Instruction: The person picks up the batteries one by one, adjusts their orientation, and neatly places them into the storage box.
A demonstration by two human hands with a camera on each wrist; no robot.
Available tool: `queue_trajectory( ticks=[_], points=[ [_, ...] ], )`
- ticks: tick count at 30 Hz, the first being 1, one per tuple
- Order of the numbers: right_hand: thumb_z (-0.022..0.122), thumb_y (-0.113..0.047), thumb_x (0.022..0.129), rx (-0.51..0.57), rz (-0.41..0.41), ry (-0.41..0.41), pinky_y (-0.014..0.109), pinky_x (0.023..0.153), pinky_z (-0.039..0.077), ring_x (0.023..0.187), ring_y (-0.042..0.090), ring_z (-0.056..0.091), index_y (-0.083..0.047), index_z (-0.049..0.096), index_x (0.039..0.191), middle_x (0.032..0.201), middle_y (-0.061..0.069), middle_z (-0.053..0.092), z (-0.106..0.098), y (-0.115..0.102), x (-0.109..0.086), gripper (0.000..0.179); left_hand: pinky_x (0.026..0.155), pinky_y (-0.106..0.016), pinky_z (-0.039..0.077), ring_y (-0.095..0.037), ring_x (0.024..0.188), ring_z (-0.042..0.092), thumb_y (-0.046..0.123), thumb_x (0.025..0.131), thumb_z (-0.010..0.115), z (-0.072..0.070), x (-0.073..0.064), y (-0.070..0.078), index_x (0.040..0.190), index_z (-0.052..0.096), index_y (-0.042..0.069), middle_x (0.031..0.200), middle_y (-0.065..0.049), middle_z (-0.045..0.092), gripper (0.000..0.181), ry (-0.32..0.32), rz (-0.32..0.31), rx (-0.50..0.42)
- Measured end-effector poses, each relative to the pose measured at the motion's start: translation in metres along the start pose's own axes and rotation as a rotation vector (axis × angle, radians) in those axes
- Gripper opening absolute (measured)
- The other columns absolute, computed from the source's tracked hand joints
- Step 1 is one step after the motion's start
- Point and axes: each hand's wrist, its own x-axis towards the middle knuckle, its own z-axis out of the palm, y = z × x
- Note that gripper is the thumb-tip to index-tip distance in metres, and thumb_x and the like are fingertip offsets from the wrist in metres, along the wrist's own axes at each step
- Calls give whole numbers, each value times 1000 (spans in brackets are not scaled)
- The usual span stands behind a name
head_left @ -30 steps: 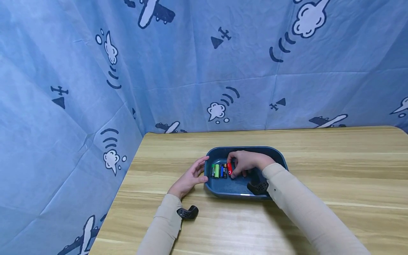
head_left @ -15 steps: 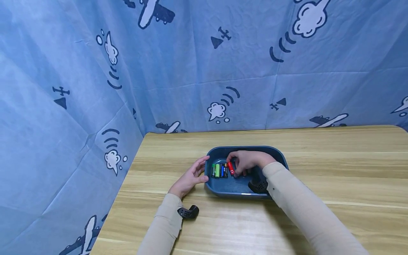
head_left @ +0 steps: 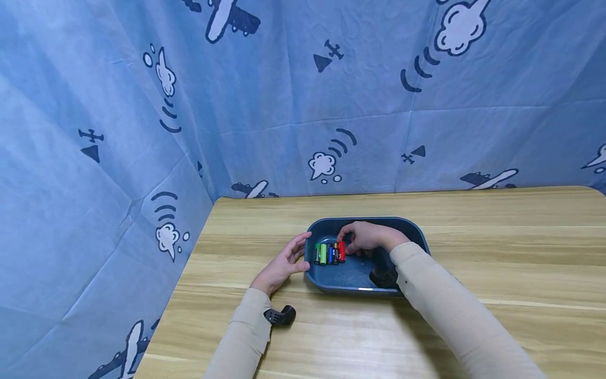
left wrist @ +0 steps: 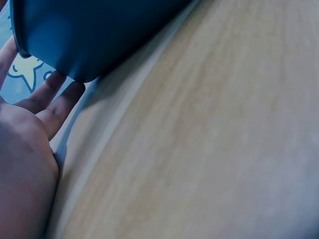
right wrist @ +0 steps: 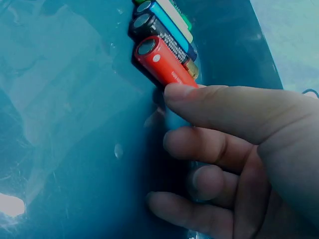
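Observation:
A row of several batteries lies side by side at the left end of a dark blue plastic bin [head_left: 360, 287]. A red battery [right wrist: 162, 62] is at the row's right end, beside a black battery [right wrist: 164, 40]; blue [right wrist: 172, 27] and green [head_left: 323, 253] ones lie further left. My right hand [head_left: 366, 237] reaches into the bin, thumb on the red battery's side and index finger at its far end; the other fingers curl loosely. My left hand [head_left: 281, 266] steadies the bin's left end from outside, fingers and thumb spread along its wall.
The bin stands on a wood-grain table [head_left: 497, 247]. A blue curtain [head_left: 284, 105] with plane and cloud prints hangs behind the table and at its left. Black wrist-worn devices [head_left: 280, 316] sit on both sleeves.
The red battery has gone from tilted to upright in line with the row, against the black one. My right thumb has moved up along it. The left hand stays in place.

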Motion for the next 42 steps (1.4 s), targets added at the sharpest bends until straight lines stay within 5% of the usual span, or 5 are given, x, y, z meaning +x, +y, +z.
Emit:
queue_trajectory(
  ticks=[15, 22, 31, 38, 42],
  points=[
    [65, -10, 86, -4, -10, 17, 29, 51, 47, 51, 16, 49, -8, 59, 114, 68, 5, 59, -2, -2, -11, 28, 107, -35, 26, -26, 133, 28, 0, 88, 60, 1, 3, -2, 145, 28, 19, 148, -11, 26, 68, -27, -7, -8],
    [59, -10, 90, 108, -86, 44, 31, 54, 48, 53, 17, 50, 0, 52, 125, 76, 8, 63, -22, -3, -44, 37, 107, -34, 26, -27, 133, 29, 1, 88, 60, -6, 3, -7, 145, 27, 17, 147, -12, 27, 68, -29, -5, -6],
    [58, -19, 92, 212, -104, 212, 37, 57, 51, 60, 24, 55, 2, 49, 127, 81, 12, 61, -58, 27, -102, 42, 108, -38, 23, -27, 133, 28, -1, 87, 60, -18, 13, -7, 145, 29, 20, 147, -11, 27, 69, -1, -4, -2],
    [55, -19, 94, 287, -98, 353, 38, 59, 52, 67, 23, 57, 4, 47, 126, 84, 14, 62, -54, 67, -116, 41, 109, -41, 21, -30, 134, 25, 1, 88, 61, -24, 4, -16, 146, 28, 21, 148, -12, 24, 69, 6, -37, 28],
    [52, -28, 95, 185, -46, 472, 40, 65, 51, 80, 28, 58, 3, 47, 128, 93, 18, 63, -55, 82, -119, 45, 109, -43, 18, -30, 136, 22, 6, 91, 58, -29, -3, -15, 148, 21, 25, 150, -13, 19, 71, -24, -47, 37]
  ],
)
